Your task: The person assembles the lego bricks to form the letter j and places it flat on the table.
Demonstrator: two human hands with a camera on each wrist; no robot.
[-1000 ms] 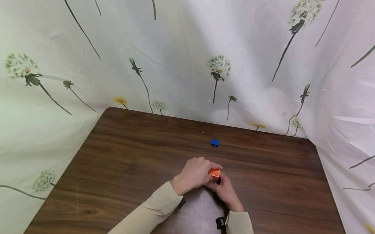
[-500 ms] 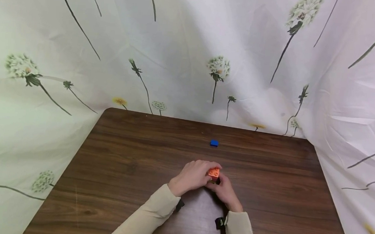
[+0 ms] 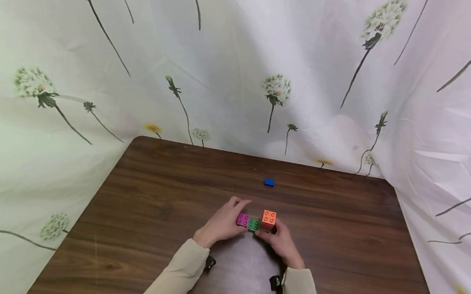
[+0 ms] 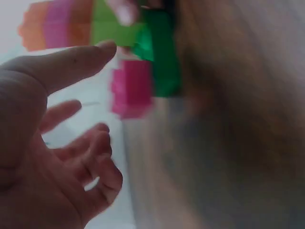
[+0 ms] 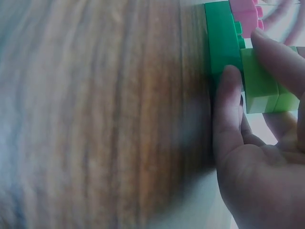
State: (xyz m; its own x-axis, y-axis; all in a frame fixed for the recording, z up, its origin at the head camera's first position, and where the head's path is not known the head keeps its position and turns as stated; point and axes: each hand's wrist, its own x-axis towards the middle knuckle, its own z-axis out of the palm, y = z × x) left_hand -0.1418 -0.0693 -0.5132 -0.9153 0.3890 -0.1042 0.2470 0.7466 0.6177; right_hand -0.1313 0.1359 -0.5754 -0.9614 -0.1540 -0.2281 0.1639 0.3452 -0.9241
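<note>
A structure of toy building bricks stands on the table, with a long dark green brick [image 5: 221, 43] at its base. On one end of that base sits a pink brick [image 4: 133, 89]. From the other end rises a stack of light green bricks [image 5: 259, 78], topped by an orange brick [image 3: 269, 216]. My right hand [image 3: 283, 242] grips the stack low down, with fingers against the light green and dark green bricks. Around the pink brick but apart from it, my left hand [image 3: 224, 221] has its thumb stretched out and its other fingers loosely bent.
A small blue brick [image 3: 269, 182] lies farther back on the brown wooden table [image 3: 154, 196]. Behind the table hangs a white curtain [image 3: 232, 74] printed with dandelions. Dark straps are at both wrists.
My left hand has let go of the top of the brick stack and moved left and down, uncovering the orange, pink and green bricks. The right hand keeps its grip in place.
</note>
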